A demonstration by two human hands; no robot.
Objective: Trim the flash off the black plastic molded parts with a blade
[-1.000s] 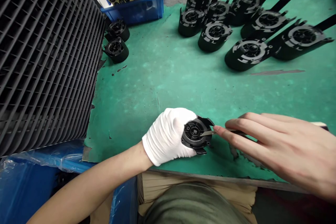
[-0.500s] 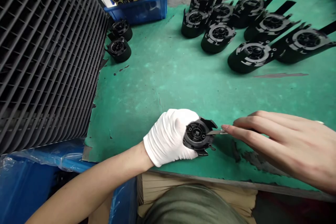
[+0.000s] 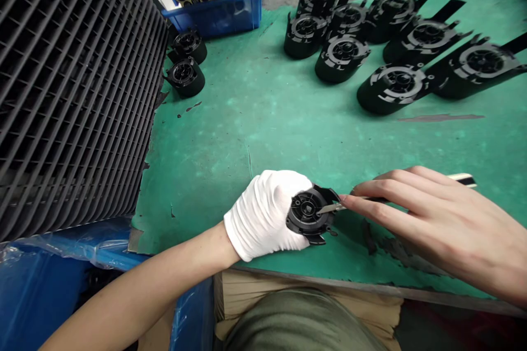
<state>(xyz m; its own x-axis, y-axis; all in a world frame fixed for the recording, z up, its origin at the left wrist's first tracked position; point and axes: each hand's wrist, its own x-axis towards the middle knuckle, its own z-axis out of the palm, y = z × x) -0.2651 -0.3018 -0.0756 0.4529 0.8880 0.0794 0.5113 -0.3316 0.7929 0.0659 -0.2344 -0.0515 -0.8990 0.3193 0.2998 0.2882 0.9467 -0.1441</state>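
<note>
My left hand (image 3: 265, 214), in a white glove, is closed around a round black plastic housing (image 3: 308, 225) near the front edge of the table. The housing's ribbed end face is turned up, with small tabs sticking out on the right. From the right comes my bare right hand (image 3: 436, 219), closed on a slim craft knife (image 3: 329, 208). Its blade reaches over the housing's face, and the tip is beside a small round hole right of the centre. Part of the knife's handle is hidden under my fingers; its light and dark end shows behind the knuckles.
Several black housings (image 3: 343, 55) stand at the back right of the green table (image 3: 230, 126). Two shorter ones (image 3: 187, 78) are at the left, by a blue bin (image 3: 234, 13) with yellow sticker sheets. A dark grid rack (image 3: 74, 93) borders the left side.
My right hand has moved left with the knife, bringing the blade further over the housing's face. More of the handle's end shows. My left hand holds the housing almost unmoved.
</note>
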